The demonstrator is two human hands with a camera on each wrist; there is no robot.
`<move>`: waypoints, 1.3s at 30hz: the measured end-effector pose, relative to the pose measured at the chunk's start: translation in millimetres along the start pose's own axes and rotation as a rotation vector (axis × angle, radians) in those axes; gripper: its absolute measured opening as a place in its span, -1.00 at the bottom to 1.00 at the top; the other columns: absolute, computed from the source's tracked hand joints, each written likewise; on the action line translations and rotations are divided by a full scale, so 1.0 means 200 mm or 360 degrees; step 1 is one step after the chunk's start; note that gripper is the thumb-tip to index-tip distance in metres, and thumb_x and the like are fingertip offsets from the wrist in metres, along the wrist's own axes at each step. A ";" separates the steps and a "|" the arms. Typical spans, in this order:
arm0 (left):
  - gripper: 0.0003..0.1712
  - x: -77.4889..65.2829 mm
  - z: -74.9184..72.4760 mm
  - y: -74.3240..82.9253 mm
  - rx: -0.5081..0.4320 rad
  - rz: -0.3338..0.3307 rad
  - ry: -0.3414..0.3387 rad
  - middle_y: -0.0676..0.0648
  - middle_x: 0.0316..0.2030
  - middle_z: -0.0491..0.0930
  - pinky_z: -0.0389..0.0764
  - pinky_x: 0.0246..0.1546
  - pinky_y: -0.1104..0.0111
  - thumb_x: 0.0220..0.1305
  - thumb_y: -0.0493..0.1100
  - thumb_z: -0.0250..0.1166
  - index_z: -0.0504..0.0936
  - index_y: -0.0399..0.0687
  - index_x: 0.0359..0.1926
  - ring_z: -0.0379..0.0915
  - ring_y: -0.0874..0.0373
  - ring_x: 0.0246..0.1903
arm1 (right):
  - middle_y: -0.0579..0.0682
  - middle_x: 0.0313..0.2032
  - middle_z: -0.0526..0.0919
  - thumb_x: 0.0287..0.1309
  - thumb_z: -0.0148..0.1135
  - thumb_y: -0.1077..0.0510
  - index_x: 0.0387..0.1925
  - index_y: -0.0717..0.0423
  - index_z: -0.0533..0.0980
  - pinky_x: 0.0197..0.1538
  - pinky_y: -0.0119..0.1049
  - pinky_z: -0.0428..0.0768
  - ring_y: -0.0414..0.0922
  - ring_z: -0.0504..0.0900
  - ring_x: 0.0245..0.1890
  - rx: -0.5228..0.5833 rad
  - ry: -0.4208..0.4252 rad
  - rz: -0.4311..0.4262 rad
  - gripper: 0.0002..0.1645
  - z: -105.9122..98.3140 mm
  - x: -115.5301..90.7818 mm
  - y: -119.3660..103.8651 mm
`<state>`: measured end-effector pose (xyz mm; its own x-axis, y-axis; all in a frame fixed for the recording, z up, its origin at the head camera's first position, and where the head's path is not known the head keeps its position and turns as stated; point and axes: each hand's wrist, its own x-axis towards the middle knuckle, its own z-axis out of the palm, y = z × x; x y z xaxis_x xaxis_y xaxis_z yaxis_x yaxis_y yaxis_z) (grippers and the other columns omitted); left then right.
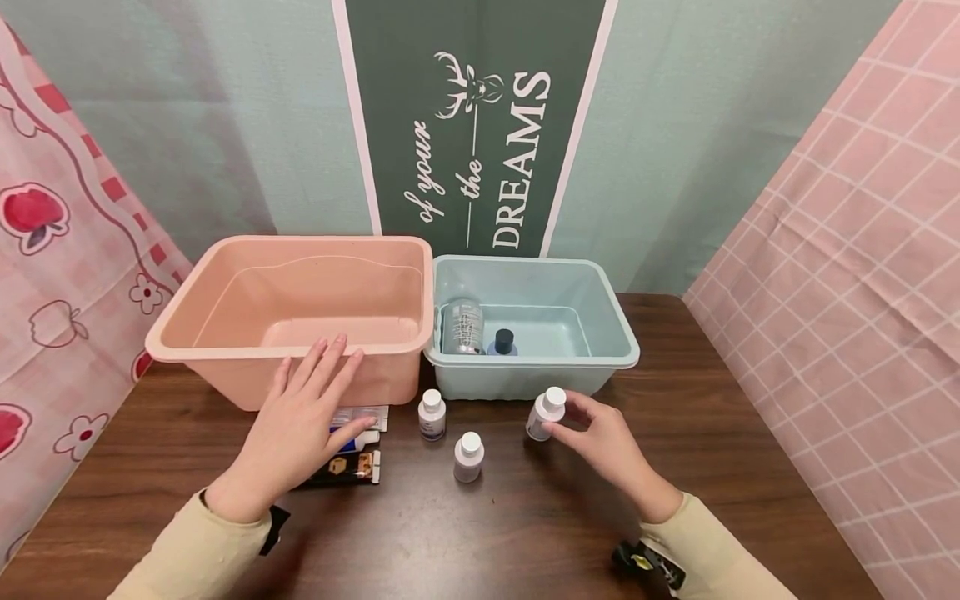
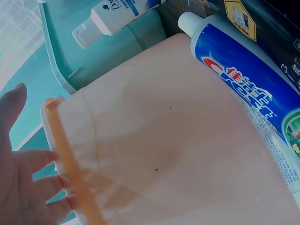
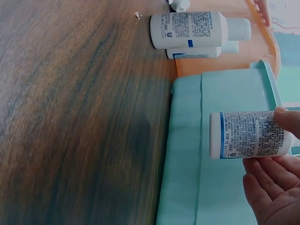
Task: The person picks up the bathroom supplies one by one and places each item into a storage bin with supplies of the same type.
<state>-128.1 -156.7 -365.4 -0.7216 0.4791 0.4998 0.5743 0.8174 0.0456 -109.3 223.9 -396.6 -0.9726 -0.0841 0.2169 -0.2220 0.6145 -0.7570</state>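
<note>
My right hand pinches a small white bottle between thumb and fingers, in front of the light-blue bin. The bottle is slightly tilted, and its printed label shows in the right wrist view. My left hand has its fingers extended at the front rim of the pink bin and holds nothing. Two more white bottles stand on the table, one bottle near the bins and another bottle closer to me. Beside my left hand lie a blue toothpaste tube, a black tube and a pale tube.
Inside the blue bin lie a grey printed container and a black-capped bottle. The bins stand side by side on the dark wooden table. Fabric hangs behind, with a pink grid cloth at the right.
</note>
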 end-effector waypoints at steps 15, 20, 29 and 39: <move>-0.04 -0.01 -0.01 0.01 0.0006 -0.0014 -0.0002 -0.22 0.36 0.10 -0.04 0.22 -0.17 0.25 0.48 -0.28 0.29 -0.19 0.31 -0.02 -0.14 0.33 | 0.04 -0.27 0.67 -0.12 0.47 0.19 -0.10 0.24 0.57 -0.13 -0.18 0.59 -0.08 0.64 -0.24 -0.0031 0.0033 -0.0040 -0.53 -0.05 -0.02 0.03; -0.04 -0.02 -0.01 0.02 0.0011 -0.0017 -0.0013 -0.24 0.36 0.11 -0.03 0.21 -0.17 0.24 0.48 -0.25 0.29 -0.20 0.31 -0.04 -0.14 0.34 | 0.04 -0.26 0.67 -0.13 0.47 0.20 -0.09 0.23 0.57 -0.13 -0.17 0.59 -0.08 0.64 -0.24 -0.0039 0.0041 -0.0031 -0.51 -0.07 -0.03 0.03; -0.03 -0.02 0.00 0.04 0.0032 -0.0009 0.0005 -0.23 0.35 0.12 -0.02 0.20 -0.17 0.23 0.48 -0.24 0.29 -0.21 0.31 -0.03 -0.13 0.34 | 0.07 -0.23 0.67 -0.12 0.47 0.17 -0.07 0.25 0.56 -0.12 -0.18 0.59 -0.05 0.64 -0.22 -0.0087 0.0068 -0.0021 -0.49 -0.11 -0.05 0.06; 0.01 -0.03 0.01 0.05 0.0040 -0.0011 0.0020 -0.23 0.35 0.12 0.00 0.20 -0.17 0.22 0.51 -0.32 0.30 -0.21 0.30 -0.02 -0.15 0.33 | 0.08 -0.25 0.68 -0.14 0.47 0.24 -0.10 0.28 0.56 -0.16 -0.22 0.60 -0.07 0.64 -0.24 -0.0114 0.0124 -0.0064 -0.52 -0.12 -0.05 0.06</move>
<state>-119.7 -151.1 -369.8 -0.7204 0.4694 0.5105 0.5593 0.8285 0.0275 -100.6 251.9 -393.1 -0.9540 -0.0503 0.2956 -0.2524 0.6667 -0.7013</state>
